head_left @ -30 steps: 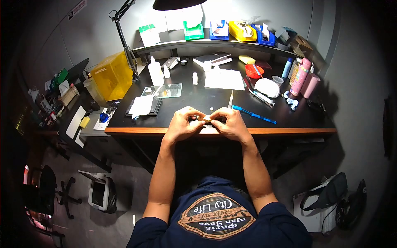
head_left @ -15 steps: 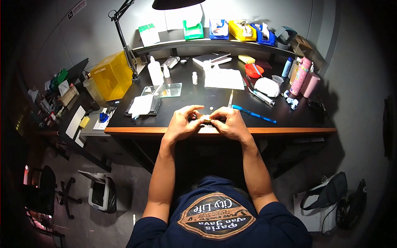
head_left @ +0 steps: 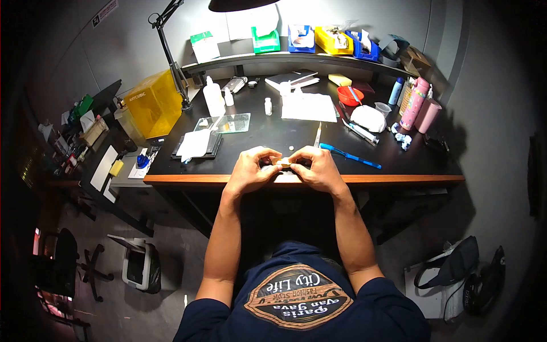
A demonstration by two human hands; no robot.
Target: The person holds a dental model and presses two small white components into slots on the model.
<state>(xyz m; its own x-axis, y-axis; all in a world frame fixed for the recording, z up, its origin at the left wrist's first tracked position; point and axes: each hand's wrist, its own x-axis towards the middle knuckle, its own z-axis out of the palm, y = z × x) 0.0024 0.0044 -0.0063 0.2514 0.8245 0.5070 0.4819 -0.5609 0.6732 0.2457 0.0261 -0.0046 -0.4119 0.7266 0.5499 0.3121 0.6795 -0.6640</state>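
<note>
Near the front edge of the black desk, my left hand and my right hand meet over a small yellowish-white piece. Fingertips of both hands pinch it from either side; its exact kind is too small to make out. A tiny pale bit lies on the desk just beyond the fingers. Close to my right hand are a slim pointed tool and a blue pen-like tool.
White paper, a white bottle and a glass plate lie farther back. At left is a black pad with a white cloth. A red bowl and a pink bottle stand right. A lamp hangs above.
My left fingers have closed in slightly, and the small piece is turned a little between the fingertips. Everything else stays in place.
</note>
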